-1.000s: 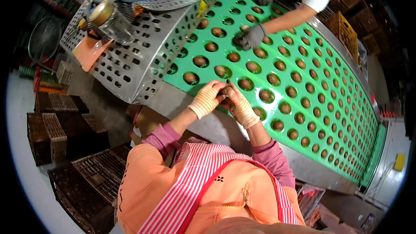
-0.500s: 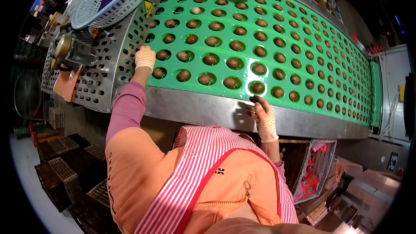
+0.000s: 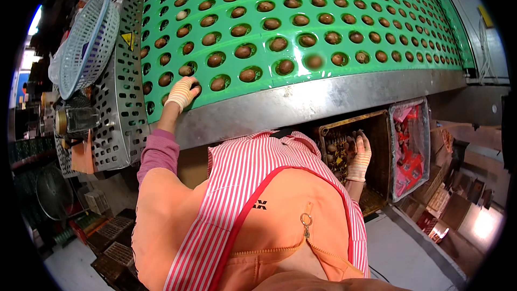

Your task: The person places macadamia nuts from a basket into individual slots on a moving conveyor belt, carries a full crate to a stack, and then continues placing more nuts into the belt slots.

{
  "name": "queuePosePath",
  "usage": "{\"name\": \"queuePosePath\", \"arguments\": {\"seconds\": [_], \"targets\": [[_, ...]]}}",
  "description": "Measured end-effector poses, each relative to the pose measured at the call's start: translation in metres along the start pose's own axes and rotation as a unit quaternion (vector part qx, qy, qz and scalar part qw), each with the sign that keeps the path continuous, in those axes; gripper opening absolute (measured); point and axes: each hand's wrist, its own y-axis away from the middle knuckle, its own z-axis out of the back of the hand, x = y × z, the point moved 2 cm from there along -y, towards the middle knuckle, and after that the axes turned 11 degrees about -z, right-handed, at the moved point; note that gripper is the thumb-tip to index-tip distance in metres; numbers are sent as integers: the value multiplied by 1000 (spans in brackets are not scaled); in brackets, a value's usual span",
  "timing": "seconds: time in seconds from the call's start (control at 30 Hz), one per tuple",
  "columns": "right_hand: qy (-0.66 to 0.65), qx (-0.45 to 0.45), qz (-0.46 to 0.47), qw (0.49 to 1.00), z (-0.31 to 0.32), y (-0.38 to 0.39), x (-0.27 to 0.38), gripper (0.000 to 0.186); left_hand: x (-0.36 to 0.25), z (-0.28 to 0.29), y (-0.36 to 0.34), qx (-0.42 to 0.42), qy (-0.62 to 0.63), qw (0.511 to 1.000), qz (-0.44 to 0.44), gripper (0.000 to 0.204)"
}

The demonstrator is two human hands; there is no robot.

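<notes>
Brown eggs (image 3: 244, 50) sit in the oval cups of a long green tray (image 3: 258, 39); one egg (image 3: 181, 15) is much paler. My left hand (image 3: 183, 92), in a banded cream glove with bare fingertips, reaches the tray's near left part. Its fingers bend around a brown egg (image 3: 197, 90) at the near row, mostly covering it. Off the tray to the right, my right hand (image 3: 360, 155) is raised over a brown crate (image 3: 381, 156), fingers apart and no egg visible in them. One egg (image 3: 314, 62) in the near row is blurred.
A smooth metal rim (image 3: 258, 106) runs along the tray's near side. On the left, a perforated metal shelf (image 3: 121, 129) carries a pale blue basket (image 3: 102, 32) and a glass jar (image 3: 83, 120). A lined bin (image 3: 414, 180) with red scraps stands beside the crate.
The view has shifted. My left hand has come nearer, from the tray's left edge to an egg. My right hand has dropped from the rim to the crate. Another person's gloved hands have left view.
</notes>
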Motion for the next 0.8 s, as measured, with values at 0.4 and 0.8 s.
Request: {"name": "queuePosePath", "arguments": {"seconds": [0.4, 0.8], "targets": [[95, -169, 92, 977, 87, 17, -28, 44, 47, 7, -70, -73, -51, 994, -58, 41], [159, -334, -382, 847, 244, 59, -159, 60, -226, -51, -126, -190, -123, 892, -391, 58]]}}
